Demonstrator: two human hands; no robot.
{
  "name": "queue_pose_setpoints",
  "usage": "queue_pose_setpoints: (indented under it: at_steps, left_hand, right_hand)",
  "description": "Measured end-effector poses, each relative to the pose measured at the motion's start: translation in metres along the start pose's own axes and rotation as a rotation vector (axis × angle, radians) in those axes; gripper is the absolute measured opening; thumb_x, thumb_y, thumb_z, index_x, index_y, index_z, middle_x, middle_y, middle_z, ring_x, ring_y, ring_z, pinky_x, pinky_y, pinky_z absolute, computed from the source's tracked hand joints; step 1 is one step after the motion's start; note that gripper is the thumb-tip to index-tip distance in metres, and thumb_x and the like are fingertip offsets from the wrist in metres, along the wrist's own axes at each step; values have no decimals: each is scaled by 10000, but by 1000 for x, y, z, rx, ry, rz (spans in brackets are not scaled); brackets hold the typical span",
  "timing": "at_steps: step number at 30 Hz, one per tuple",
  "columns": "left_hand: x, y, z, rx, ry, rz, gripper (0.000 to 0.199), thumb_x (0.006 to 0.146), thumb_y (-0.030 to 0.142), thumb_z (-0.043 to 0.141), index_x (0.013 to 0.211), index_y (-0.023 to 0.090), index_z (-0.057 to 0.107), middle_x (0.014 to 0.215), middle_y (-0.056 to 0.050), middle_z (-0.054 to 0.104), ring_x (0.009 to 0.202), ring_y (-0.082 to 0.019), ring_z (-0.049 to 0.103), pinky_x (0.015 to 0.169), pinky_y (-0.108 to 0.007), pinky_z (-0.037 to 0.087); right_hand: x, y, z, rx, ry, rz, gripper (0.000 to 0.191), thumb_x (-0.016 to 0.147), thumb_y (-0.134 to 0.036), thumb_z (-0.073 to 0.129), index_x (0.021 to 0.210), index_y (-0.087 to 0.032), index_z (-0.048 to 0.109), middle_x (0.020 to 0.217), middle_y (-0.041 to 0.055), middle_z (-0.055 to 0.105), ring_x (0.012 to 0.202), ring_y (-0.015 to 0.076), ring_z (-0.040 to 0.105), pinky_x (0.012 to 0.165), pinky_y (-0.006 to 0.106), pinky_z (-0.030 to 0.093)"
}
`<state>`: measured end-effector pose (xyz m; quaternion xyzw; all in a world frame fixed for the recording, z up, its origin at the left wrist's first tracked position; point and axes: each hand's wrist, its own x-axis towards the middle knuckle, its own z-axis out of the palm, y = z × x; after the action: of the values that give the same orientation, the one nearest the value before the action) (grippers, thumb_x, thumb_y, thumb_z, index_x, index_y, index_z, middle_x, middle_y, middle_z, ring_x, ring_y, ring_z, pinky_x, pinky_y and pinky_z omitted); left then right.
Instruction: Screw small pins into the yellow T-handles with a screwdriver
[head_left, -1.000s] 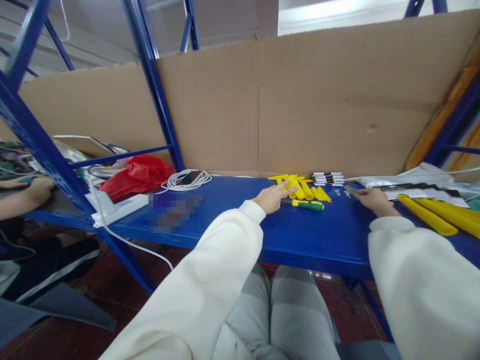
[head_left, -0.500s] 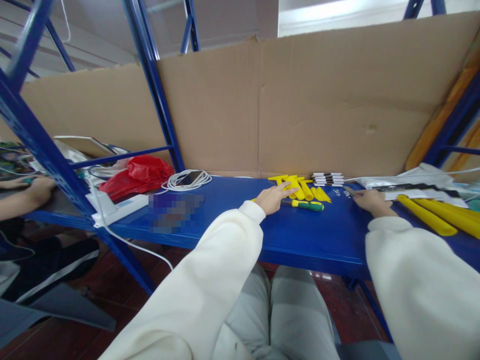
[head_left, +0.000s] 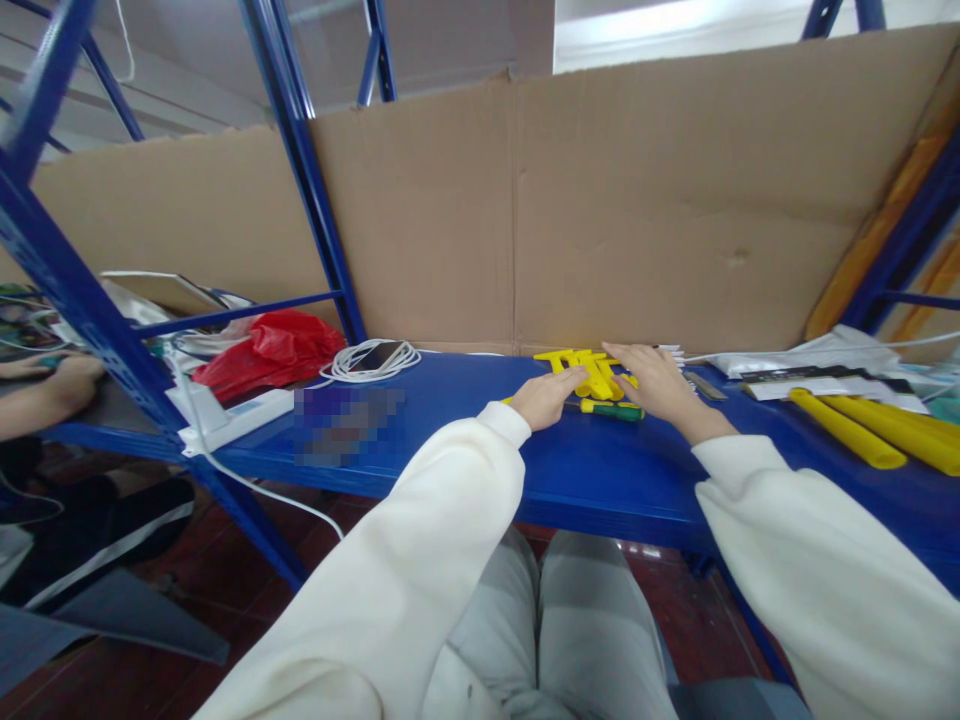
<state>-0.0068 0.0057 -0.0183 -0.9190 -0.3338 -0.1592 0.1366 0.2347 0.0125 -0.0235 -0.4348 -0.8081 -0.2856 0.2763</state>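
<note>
My left hand [head_left: 551,398] is open, its outstretched fingers at the left side of a group of yellow T-shaped plastic pieces [head_left: 596,376]. On the other side, my right hand [head_left: 658,385] is open too, fingers extended over the right part of the group and hiding some of it. Whether either palm touches the pieces I cannot tell. A screwdriver with a green and yellow handle [head_left: 613,410] lies in front of the pieces, between my hands. Just right of my right hand rests a flat grey strip-like tool [head_left: 705,386].
Behind my right hand is a partly hidden white-and-black stack [head_left: 673,353]. Long yellow tubes [head_left: 847,428] and white bags [head_left: 817,350] lie right. A coiled white cable [head_left: 371,362], power strip [head_left: 244,420] and red bag [head_left: 274,350] are left. Cardboard [head_left: 637,210] walls the back.
My right hand has let go of the flat grey tool and moved left to the yellow pieces. My left hand has stayed in place, its fingers now closer together.
</note>
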Motion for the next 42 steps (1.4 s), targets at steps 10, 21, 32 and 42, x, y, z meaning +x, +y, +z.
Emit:
queue_pose_setpoints:
  at_steps: [10,21,32,42]
  left_hand:
    - [0,7,-3,-9,0,42,571,909,7,397,1454,172,439,1528,-131,500,1323,-190,570,1077,-326,485]
    - [-1,5,0,-39,40,86,578,899,-6,415,1431,204,502,1512,-108,525,1320,-176,573,1115,-337,458]
    - [-2,8,-5,-3,-8,72,620,907,9,414,1475,244,497,1568,-97,455,1329,-198,564,1088,-357,483]
    - [-2,6,-4,-10,0,47,578,920,21,417,1440,246,532,1548,-84,484,1315,-198,577,1058,-340,506]
  right_hand:
    - [4,-16,6,-24,-80,-174,588,848,-71,455,1414,-193,560,1344,151,660,1272,270,569,1036,490,388]
    - [3,-13,6,-1,-82,-167,570,852,-78,458,1398,-193,576,1323,153,672,1260,271,583,1041,494,391]
    - [4,-8,8,13,-99,-130,607,785,-9,445,1339,-169,638,1316,156,675,1235,268,618,1046,497,436]
    - [-2,6,10,179,14,282,426,962,-271,379,1263,-177,666,1168,144,744,1009,285,721,869,410,564]
